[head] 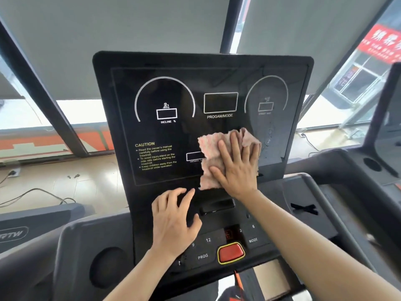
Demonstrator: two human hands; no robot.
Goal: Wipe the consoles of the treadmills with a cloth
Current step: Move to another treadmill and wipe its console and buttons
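Right hand [237, 164], flat, fingers spread, presses pink cloth [213, 158] against lower right of treadmill console [173, 131], grasping nothing. Left hand [173, 222] rests released on panel below, near red button [230, 252].

- The one head view is looking forward and slightly down from above the person's forearms — close in on the treadmill console [201, 118], which is filling the centre.
- It is facing windows [86, 114] behind the console, showing at 9 and 3 o'clock.
- A neighbouring treadmill's edge [388, 118] is entering at 3 o'clock.
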